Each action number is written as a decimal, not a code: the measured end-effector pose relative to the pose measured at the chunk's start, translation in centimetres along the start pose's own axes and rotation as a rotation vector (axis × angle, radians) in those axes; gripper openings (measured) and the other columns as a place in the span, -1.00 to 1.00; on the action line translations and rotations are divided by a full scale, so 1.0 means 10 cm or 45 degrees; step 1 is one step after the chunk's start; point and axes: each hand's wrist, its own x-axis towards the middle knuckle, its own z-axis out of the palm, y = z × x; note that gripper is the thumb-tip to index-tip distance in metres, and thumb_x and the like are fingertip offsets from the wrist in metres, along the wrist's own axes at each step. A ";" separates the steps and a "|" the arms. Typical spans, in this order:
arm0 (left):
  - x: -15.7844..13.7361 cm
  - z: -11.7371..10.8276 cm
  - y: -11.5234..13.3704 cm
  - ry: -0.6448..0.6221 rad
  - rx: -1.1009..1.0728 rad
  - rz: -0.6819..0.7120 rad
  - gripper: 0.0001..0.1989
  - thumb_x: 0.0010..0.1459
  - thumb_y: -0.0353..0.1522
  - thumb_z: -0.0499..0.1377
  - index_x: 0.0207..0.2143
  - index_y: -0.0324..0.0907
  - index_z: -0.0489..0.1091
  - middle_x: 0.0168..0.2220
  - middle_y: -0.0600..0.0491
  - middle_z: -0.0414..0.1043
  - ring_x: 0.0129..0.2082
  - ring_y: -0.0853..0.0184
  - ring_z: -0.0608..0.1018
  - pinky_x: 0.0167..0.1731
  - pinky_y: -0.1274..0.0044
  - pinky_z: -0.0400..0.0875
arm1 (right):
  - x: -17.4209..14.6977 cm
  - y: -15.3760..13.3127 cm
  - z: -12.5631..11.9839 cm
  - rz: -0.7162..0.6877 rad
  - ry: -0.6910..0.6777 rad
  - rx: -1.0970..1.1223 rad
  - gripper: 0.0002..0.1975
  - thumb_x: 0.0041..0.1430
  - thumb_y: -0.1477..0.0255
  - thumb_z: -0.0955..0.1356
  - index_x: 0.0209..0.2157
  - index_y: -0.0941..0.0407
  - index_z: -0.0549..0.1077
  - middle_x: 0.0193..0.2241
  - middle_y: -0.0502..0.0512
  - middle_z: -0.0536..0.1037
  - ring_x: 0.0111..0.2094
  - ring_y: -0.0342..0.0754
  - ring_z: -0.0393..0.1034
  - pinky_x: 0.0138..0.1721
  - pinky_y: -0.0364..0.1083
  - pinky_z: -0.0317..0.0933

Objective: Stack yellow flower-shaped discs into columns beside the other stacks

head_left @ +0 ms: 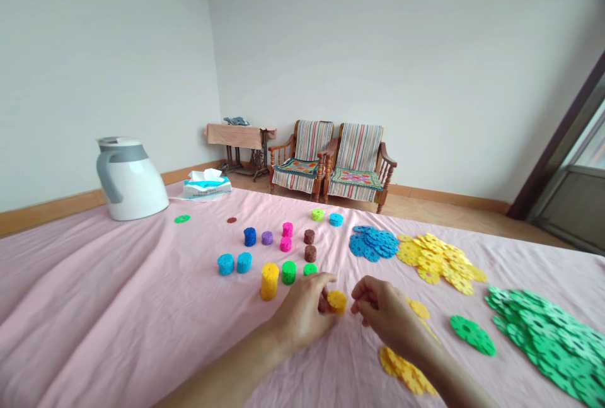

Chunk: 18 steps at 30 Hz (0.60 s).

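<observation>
My left hand [302,307] is closed around the near left side of a short stack of yellow snowflake discs [337,301], which stands on the pink cloth. Just right of that stack is my right hand [385,313], its fingers loosely curled and a little apart, with nothing visible in them. Loose yellow discs [406,371] lie under and beside my right forearm, which partly covers them. Beyond my left hand stand a taller yellow stack [269,282], a green stack [288,272] and another green stack [310,268], whose base is hidden by the hand.
Farther off are blue stacks [225,263], pink stacks [286,243] and brown stacks [310,253]. Piles of blue discs [373,243], yellow discs [437,260] and green discs [553,338] spread to the right. A white jug [137,184] and tissue pack [207,185] stand back left.
</observation>
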 end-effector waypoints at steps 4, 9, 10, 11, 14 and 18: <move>-0.01 -0.02 -0.03 0.021 0.135 0.079 -0.39 -0.18 -0.64 0.05 -0.01 -0.19 0.38 -0.48 0.13 0.46 -0.47 0.36 0.49 -0.38 0.56 0.30 | -0.06 -0.10 0.01 -0.033 0.008 -0.094 -0.81 -0.09 0.63 0.21 -0.46 0.10 0.36 -0.54 0.02 0.56 -0.50 -0.10 0.41 -0.48 -0.18 0.10; -0.01 -0.02 -0.02 0.034 0.177 0.089 -0.41 -0.15 -0.65 0.02 -0.01 -0.19 0.37 -0.45 0.11 0.48 -0.43 0.33 0.50 -0.36 0.55 0.29 | -0.07 -0.11 0.05 -0.100 0.065 -0.229 -0.81 -0.03 0.62 0.19 -0.45 0.09 0.36 -0.52 0.03 0.55 -0.46 -0.08 0.41 -0.45 -0.17 0.10; -0.02 -0.01 -0.01 0.036 0.180 0.090 -0.42 -0.14 -0.65 0.02 -0.01 -0.19 0.37 -0.44 0.11 0.48 -0.42 0.33 0.50 -0.36 0.55 0.29 | -0.07 -0.10 0.06 -0.110 0.078 -0.247 -0.81 -0.02 0.62 0.18 -0.44 0.09 0.36 -0.51 0.04 0.55 -0.45 -0.07 0.42 -0.43 -0.16 0.10; -0.02 -0.01 -0.01 0.037 0.181 0.092 -0.42 -0.13 -0.65 0.02 -0.01 -0.19 0.38 -0.44 0.10 0.48 -0.42 0.33 0.50 -0.36 0.55 0.29 | -0.08 -0.09 0.07 -0.121 0.090 -0.261 -0.80 -0.01 0.61 0.18 -0.43 0.09 0.35 -0.49 0.05 0.55 -0.43 -0.06 0.43 -0.42 -0.16 0.11; -0.02 -0.02 0.00 0.037 0.178 0.092 -0.43 -0.12 -0.65 0.03 -0.01 -0.20 0.38 -0.42 0.09 0.49 -0.41 0.32 0.50 -0.36 0.56 0.29 | -0.09 -0.09 0.10 -0.151 0.095 -0.277 -0.79 0.00 0.62 0.17 -0.39 0.09 0.36 -0.46 0.07 0.56 -0.38 -0.04 0.45 -0.39 -0.15 0.13; -0.02 -0.03 0.02 0.030 0.170 0.085 -0.44 -0.12 -0.64 0.03 -0.01 -0.21 0.38 -0.42 0.08 0.49 -0.42 0.32 0.50 -0.37 0.56 0.29 | -0.10 -0.11 0.13 -0.161 0.089 -0.274 -0.78 0.02 0.63 0.17 -0.39 0.10 0.36 -0.46 0.07 0.56 -0.38 -0.04 0.46 -0.37 -0.15 0.14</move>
